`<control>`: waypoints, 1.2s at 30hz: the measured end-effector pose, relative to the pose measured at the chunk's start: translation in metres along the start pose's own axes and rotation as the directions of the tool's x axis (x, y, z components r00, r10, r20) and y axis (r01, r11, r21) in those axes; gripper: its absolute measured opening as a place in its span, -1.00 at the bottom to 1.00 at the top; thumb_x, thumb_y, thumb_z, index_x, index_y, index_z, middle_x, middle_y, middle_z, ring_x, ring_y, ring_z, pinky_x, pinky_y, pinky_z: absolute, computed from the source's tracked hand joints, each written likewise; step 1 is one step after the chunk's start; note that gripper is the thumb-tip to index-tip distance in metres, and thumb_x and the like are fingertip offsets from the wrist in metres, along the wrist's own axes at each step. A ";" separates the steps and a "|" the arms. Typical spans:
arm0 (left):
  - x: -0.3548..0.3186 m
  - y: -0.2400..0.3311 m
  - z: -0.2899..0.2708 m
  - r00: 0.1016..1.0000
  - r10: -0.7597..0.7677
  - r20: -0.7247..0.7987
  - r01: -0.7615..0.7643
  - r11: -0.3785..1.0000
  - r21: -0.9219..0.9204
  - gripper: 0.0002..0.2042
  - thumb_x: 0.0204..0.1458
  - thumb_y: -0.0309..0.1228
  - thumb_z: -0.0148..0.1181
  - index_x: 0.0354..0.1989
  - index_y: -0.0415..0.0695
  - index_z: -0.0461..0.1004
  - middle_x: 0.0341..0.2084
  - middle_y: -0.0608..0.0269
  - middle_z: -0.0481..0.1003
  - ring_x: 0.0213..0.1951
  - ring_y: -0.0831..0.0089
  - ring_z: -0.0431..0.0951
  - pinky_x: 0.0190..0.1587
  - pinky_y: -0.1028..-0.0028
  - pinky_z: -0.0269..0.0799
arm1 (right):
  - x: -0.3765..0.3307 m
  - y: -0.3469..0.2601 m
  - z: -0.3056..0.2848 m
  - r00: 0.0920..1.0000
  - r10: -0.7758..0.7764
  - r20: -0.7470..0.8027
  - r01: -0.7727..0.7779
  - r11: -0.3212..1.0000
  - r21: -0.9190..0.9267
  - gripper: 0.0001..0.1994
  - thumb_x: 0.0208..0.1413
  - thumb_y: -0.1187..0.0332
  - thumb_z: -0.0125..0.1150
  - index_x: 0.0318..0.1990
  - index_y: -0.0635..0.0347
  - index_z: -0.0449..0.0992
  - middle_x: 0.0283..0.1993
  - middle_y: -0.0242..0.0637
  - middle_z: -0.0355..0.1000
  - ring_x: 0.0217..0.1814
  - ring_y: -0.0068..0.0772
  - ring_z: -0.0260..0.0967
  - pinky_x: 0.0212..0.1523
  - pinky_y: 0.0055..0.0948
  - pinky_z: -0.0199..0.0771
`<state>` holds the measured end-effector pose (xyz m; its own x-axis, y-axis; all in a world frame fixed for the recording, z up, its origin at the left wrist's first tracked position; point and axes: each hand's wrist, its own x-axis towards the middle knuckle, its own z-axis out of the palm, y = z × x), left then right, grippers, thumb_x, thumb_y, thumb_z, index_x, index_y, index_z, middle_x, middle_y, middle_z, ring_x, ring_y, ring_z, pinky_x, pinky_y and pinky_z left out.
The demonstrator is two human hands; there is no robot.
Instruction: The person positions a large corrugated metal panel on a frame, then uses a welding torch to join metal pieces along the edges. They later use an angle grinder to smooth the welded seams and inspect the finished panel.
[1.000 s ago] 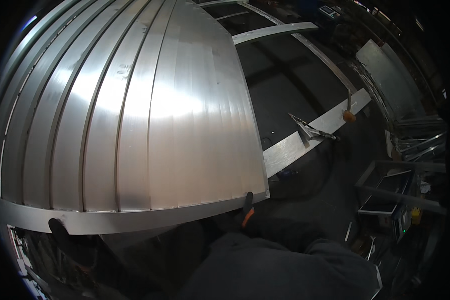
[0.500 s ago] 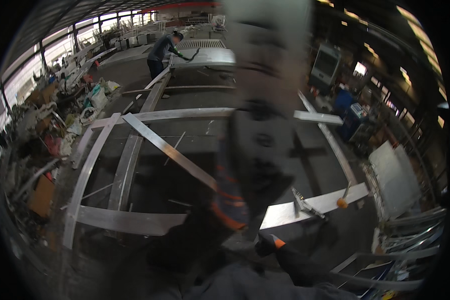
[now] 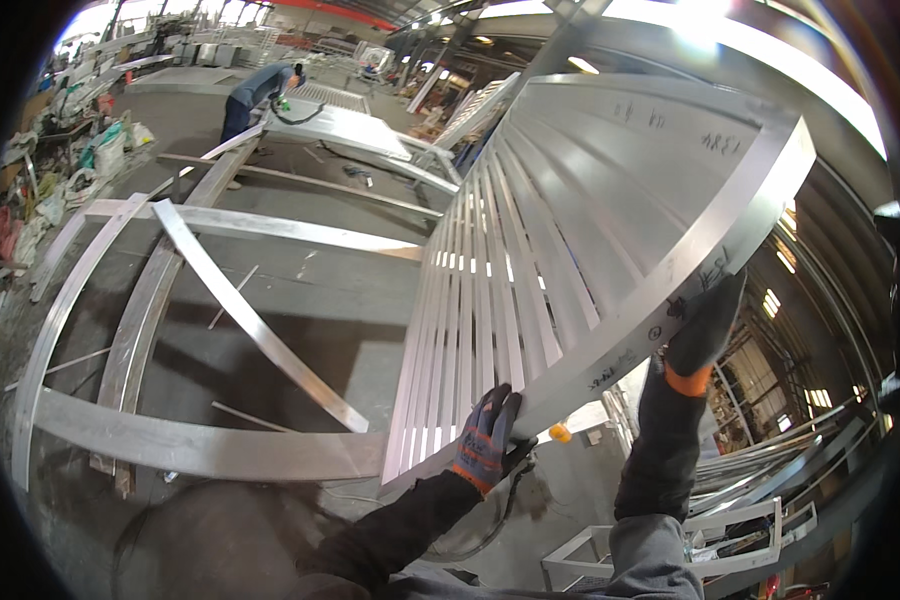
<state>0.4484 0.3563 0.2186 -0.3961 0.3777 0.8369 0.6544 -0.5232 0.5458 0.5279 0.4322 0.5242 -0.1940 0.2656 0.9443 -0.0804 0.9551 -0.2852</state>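
Panel (image 3: 570,260), a slatted aluminium piece with a curved frame, was held raised and tilted in front of the person, its long slats running away from the lower edge toward the roof. Its curved lower rail ran from low centre up to the right.

Left hand (image 3: 485,440), in a dark blue glove with an orange cuff, was pressed flat against the lower rail near the panel's bottom corner, fingers spread upward over the metal. Whether that grip closed round the edge could not be told; the palm rested open on the rail. Right hand (image 3: 705,325), in a dark glove with an orange cuff, was closed on the same rail higher up and to the right, thumb side hidden behind the frame.

Below and left of the panel, a large frame (image 3: 210,450) of flat aluminium bars lay on the floor (image 3: 270,290), with one curved bar (image 3: 250,320) crossing it diagonally. A small orange object (image 3: 560,433) showed just right of the left hand, beneath the rail. Metal racks (image 3: 750,520) stood at lower right.

At upper left, well apart, another person (image 3: 255,95) in a blue top bent over a second flat panel (image 3: 340,125). Sacks and clutter (image 3: 80,170) lined the left edge.
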 end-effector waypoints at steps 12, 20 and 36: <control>-0.015 0.001 0.031 0.996 -0.040 0.083 0.038 0.999 0.031 -0.22 -0.13 -0.28 0.51 0.25 -0.39 0.28 0.18 -0.35 0.33 0.13 -0.25 0.40 0.15 -0.02 0.40 | -0.008 0.015 -0.019 0.926 0.245 -0.286 -0.231 0.969 0.084 -0.64 0.30 0.20 0.13 0.10 0.26 0.41 -0.20 -0.43 0.39 -0.23 -0.58 0.27 -0.22 -0.49 0.32; -0.012 0.008 0.025 0.998 -0.016 0.058 0.015 1.000 0.016 -0.21 -0.13 -0.33 0.52 0.27 -0.40 0.25 0.18 -0.34 0.33 0.15 -0.24 0.40 0.18 0.01 0.41 | -0.010 0.020 -0.018 0.930 0.209 -0.303 -0.217 0.976 0.009 -0.69 0.31 0.11 0.10 -0.13 0.20 0.47 -0.37 -0.49 0.37 -0.38 -0.66 0.25 -0.40 -0.53 0.26; -0.147 0.004 -0.005 0.929 -0.363 0.075 0.338 0.912 0.231 -0.29 0.08 -0.42 0.15 0.40 -0.42 0.09 0.37 -0.37 0.10 0.39 -0.30 0.14 0.43 -0.06 0.10 | 0.016 0.086 -0.022 0.984 0.175 -0.032 -0.177 0.976 -0.130 -0.55 0.44 0.09 -0.04 0.23 0.26 0.44 -0.02 -0.28 0.54 -0.07 -0.47 0.54 -0.11 -0.55 0.51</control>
<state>0.5064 0.2948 0.0977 -0.5570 0.5985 0.5758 0.6119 -0.1730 0.7718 0.5396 0.5214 0.5181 -0.1739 0.4324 0.8847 0.0832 0.9017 -0.4244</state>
